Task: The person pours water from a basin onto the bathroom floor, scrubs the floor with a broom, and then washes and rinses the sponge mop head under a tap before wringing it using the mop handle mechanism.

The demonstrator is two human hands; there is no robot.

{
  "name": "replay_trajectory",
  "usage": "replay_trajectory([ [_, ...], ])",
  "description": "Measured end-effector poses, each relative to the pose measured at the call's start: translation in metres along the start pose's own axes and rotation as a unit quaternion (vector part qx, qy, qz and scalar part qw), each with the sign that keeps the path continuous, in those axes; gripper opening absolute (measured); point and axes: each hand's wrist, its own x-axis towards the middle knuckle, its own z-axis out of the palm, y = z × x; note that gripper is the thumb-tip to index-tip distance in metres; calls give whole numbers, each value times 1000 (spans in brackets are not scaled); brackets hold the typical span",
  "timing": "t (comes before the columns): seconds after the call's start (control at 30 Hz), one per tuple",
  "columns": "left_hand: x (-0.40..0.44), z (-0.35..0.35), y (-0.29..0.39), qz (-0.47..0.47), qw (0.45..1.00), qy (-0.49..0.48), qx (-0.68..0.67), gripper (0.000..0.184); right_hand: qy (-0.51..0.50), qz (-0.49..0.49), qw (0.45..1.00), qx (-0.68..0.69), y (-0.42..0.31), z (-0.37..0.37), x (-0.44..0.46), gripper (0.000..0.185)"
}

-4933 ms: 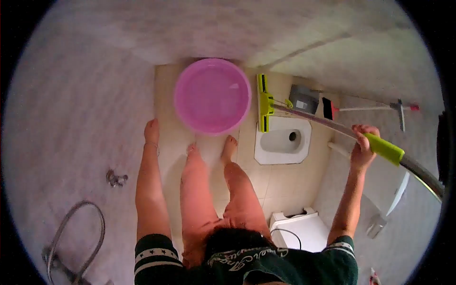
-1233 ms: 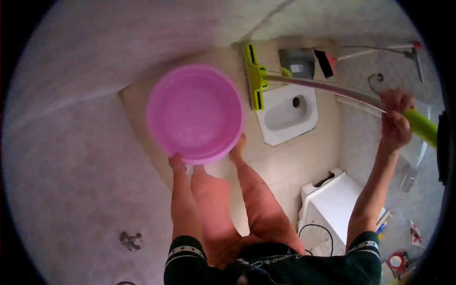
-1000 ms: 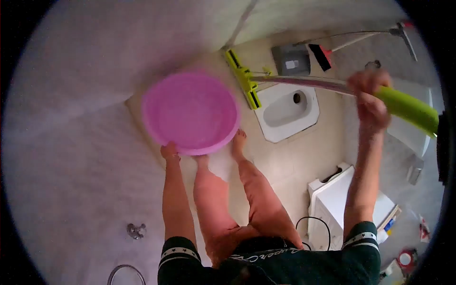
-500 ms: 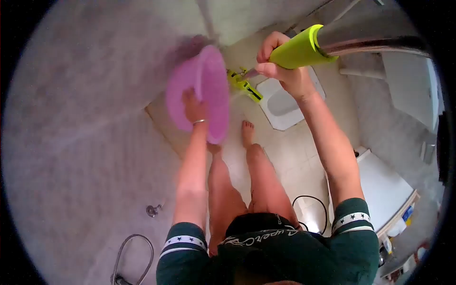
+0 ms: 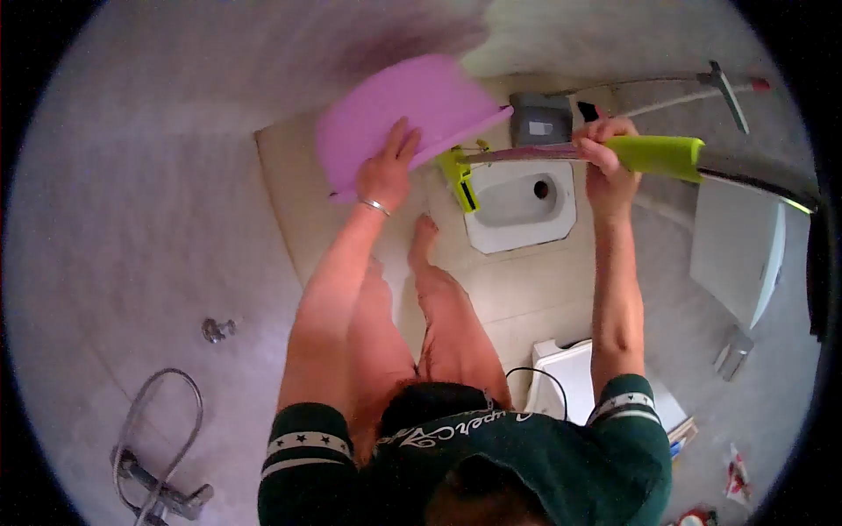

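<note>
A pink plastic basin [image 5: 399,110] is tipped on its side near the wall, its outer wall facing me. My left hand [image 5: 386,175] lies across its rim, fingers stretched along the outer wall; the thumb is hidden. My right hand [image 5: 607,162] is wrapped round the handle of a sponge mop, just beside its yellow-green grip sleeve [image 5: 658,156]. The mop's yellow-green head [image 5: 461,180] is low by the left edge of a white squat toilet [image 5: 517,230], below the basin's rim.
A grey bin [image 5: 539,118] stands behind the toilet. A squeegee [image 5: 728,95] is at the far right. A shower hose [image 5: 195,399] and a wall tap [image 5: 217,330] are on the left. A black cable [image 5: 553,377] loops near a white surface [image 5: 570,373].
The basin has turned, its rim now facing down and right, with my left hand on it. My right hand has moved right, bringing the mop handle nearly level. The view has shifted.
</note>
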Motion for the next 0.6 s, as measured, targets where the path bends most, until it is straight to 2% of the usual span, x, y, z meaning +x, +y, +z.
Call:
replay_trajectory([
  [0.07, -28, 14, -10, 9, 999, -29, -16, 55, -9, 31, 999, 7, -7, 6, -15, 23],
  [0.13, -33, 17, -26, 56, 998, 14, 25, 55, -24, -24, 999, 36, -7, 11, -17, 22],
  [0.17, -38, 21, -33, 51, 998, 15, 25, 55, -29, -22, 998, 45, 4, 9, -26, 21],
  [0.23, -50, 16, -32, 77, 992, 94, -43, 55, -23, 5, 1000, 2, 13, 9, -37, 21],
  [0.33, -65, 8, -45, 43, 996, 80, 4, 54, -16, -4, 997, -75, 8, 18, -40, 20],
  [0.43, -86, 10, -66, 33, 995, 93, 29, 53, -46, -61, 997, -12, 12, 24, -39, 16],
  [0.47, -97, 10, -67, 28, 995, 90, 26, 53, -48, -55, 997, -13, 15, 24, -43, 16],
  [0.53, -109, 12, -68, 22, 987, 157, -19, 52, -32, -10, 996, -77, 15, 25, -42, 14],
  [0.6, -127, 14, -79, -2, 988, 151, -8, 53, -45, -6, 993, -107, 6, 26, -44, 14],
])
